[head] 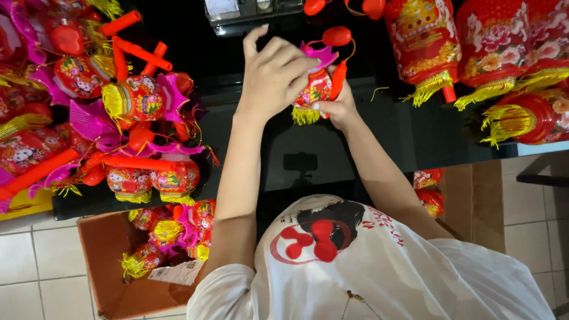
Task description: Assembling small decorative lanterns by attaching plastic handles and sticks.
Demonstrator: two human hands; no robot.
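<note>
Over the black table (415,136) I hold a small red toy lantern (317,89) with a pink frill, a yellow fringe, a red handle stick and a red bulb on a cord. My left hand (274,74) lies over its left side, fingers spread across the top. My right hand (339,108) grips it from below and the right, thumb near the fringe. Part of the lantern is hidden behind my left hand.
A heap of similar small lanterns with red sticks (124,101) covers the table's left side. Large red lanterns with yellow fringes (474,47) stand at the right. An open cardboard box (112,261) on the tiled floor holds more small lanterns. Two more (430,192) sit under the table's right.
</note>
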